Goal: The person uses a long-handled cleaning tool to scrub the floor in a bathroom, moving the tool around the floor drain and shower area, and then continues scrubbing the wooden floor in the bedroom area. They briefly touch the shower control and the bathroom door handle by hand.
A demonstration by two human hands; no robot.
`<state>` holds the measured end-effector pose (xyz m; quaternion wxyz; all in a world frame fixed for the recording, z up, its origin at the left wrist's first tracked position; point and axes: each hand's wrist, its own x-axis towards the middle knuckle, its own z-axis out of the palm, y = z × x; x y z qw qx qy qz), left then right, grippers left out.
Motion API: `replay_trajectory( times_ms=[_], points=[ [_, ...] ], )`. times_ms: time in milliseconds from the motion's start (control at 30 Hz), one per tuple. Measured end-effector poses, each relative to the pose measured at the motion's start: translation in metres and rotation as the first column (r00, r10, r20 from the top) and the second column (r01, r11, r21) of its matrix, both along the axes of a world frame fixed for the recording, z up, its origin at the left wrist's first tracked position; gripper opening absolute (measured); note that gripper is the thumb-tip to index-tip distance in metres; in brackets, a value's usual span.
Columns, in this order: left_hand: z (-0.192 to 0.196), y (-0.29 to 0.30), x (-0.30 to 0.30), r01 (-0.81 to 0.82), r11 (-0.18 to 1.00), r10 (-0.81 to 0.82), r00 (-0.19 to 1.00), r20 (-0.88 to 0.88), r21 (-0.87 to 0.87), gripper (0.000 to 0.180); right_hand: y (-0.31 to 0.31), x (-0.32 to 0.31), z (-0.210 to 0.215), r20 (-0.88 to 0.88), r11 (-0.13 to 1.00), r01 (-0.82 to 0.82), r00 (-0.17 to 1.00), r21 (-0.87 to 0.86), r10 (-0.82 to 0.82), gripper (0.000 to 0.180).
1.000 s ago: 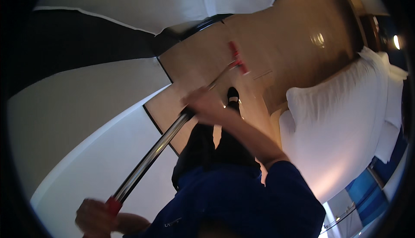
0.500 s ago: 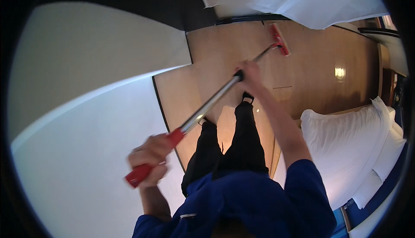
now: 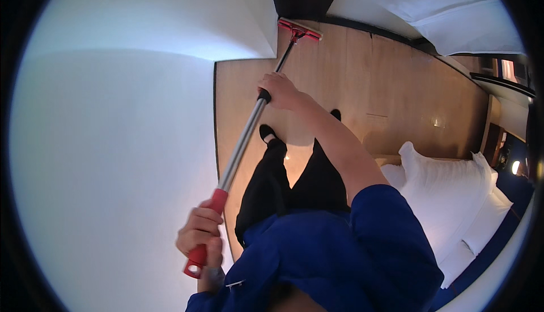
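A mop (image 3: pixel 243 142) with a silver pole and a red grip slants across the view from the lower left to the far floor. My left hand (image 3: pixel 200 234) is closed around the red grip near its end. Farther along the pole, my right hand (image 3: pixel 279 90) wraps around it just beyond a black collar. The flat red mop head (image 3: pixel 300 29) with a pale edge rests on the wooden floor (image 3: pixel 334 74), close to the far corner by the white wall and a dark panel.
A white wall (image 3: pixel 113 159) runs along my left, with a dark skirting. White curtain-like fabric (image 3: pixel 453 12) hangs at the far right. To the right stands a bed with white bedding (image 3: pixel 439 199). My feet in black shoes (image 3: pixel 267 132) stand on the floor below the pole.
The mop head has moved left and farther away, into the corner by the wall. Both hands still grip the mop, and its pole is now steeper. My view has turned too.
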<state>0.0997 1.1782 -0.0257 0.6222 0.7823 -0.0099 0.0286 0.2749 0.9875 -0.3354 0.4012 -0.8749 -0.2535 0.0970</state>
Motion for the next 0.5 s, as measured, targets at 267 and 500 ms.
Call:
replay_trajectory(
  times_ms=[267, 500],
  points=[
    [0.132, 0.072, -0.075, 0.595, 0.794, -0.606, 0.791, 0.082, 0.122, 0.013, 0.050, -0.222, 0.071, -0.170, 0.949, -0.012, 0.983, 0.314, 0.069, 0.021],
    [0.177, -0.034, -0.090, 0.703, 0.708, -0.683, 0.706, 0.189, -0.065, 0.032, -0.039, -0.261, 0.136, -0.086, 0.951, -0.153, 0.980, 0.267, 0.182, 0.022]
  ],
)
